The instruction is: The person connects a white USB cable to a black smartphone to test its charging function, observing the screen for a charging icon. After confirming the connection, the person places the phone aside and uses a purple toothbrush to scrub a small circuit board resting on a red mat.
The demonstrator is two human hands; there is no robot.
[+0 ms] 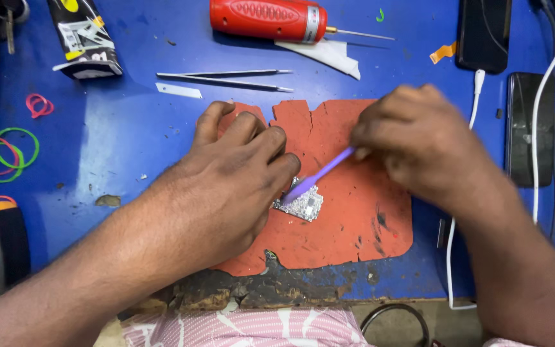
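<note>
1. On the orange work mat (348,218) in the middle of the blue worktop (123,141) lies a small silver circuit board (303,205), just beside the fingertips of my left hand (226,186).
2. My left hand lies palm down on the mat's left part, its fingers (271,144) curled and pressing down by the board's upper left edge; they hold the board in place without closing around it.
3. My right hand (419,141) hovers over the mat's upper right part, its fingers closed in a pinch on the handle of a purple brush (319,175).
4. The brush slants down to the left, and its head rests on the top of the circuit board.
5. Beyond the mat, a pair of metal tweezers (226,78) lies flat on the worktop, with a small white strip (178,90) just below it.
6. Farther back lies a red tool with a thin metal tip (268,19), and a piece of white paper (322,54) sits just beside it.
7. At the top left lies a black and white tube (85,38).
8. Along the left edge are coloured rubber bands (14,151), green and pink.
9. On the right lie two dark phones (529,128), one above the other, and a white cable (537,115) runs down past them.
10. The worktop's near edge (277,289) is worn and blackened below the mat.
</note>
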